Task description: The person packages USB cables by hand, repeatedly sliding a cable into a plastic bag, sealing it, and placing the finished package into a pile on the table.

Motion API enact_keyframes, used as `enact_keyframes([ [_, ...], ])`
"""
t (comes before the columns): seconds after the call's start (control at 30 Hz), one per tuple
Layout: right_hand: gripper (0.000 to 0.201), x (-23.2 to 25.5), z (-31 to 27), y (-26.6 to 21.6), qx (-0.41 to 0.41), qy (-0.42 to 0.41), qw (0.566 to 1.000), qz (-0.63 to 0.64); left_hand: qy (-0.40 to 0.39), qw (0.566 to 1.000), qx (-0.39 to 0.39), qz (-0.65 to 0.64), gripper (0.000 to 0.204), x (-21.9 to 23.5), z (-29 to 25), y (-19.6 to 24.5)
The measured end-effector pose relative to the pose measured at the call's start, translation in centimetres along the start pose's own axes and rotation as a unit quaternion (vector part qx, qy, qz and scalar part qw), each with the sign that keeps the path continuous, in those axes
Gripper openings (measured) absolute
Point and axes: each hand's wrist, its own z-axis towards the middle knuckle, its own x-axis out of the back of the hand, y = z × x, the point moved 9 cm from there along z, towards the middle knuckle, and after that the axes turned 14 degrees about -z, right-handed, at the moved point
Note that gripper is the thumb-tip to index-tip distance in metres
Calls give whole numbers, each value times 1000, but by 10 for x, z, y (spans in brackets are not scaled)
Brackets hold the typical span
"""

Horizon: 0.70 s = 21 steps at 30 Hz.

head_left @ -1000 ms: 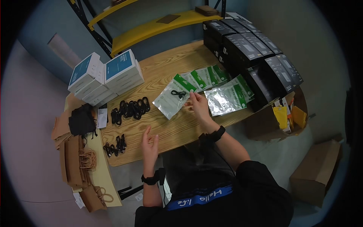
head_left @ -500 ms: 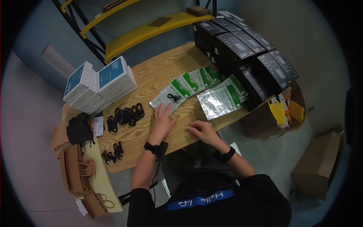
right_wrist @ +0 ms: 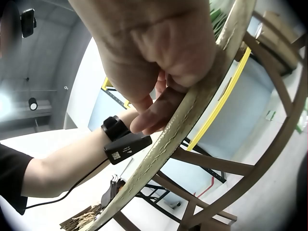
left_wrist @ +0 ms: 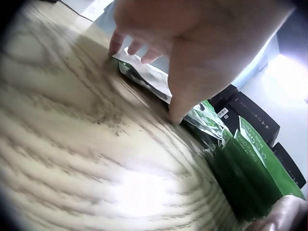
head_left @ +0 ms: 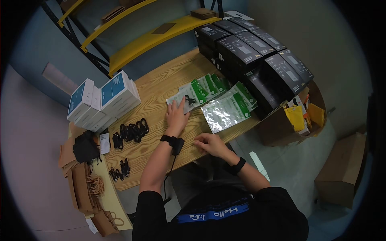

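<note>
My left hand lies over the near-left part of a clear plastic bag with a green header, its fingers fairly straight. A coiled black cable shows at that bag, right by the fingertips. In the left wrist view, the fingertips meet the bag's edge, close over the wood. Farther right, several similar green-topped bags overlap in a row, and a silvery bag lies nearer the front. My right hand is at the table's front edge, fingers loosely curled, with nothing seen in it.
Coiled black cables and smaller ones lie at the left of the wooden table. White-blue boxes stand back left, black boxes back right. Paper bags lie left; a filled carton stands right.
My left hand has come from the front edge onto the bag, which has shifted right, closer to the other bags. My right hand has drawn back from the bags to the table's front edge.
</note>
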Motion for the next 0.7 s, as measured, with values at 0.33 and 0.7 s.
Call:
enact_keyframes([
  [0.33, 24, 11, 2, 13, 5, 49, 999, -15, 50, 989, -72, -116, 81, 37, -55, 29],
  [0.7, 67, 20, -14, 37, -43, 118, 956, 264, 176, 958, 185, 129, 43, 153, -253, -142],
])
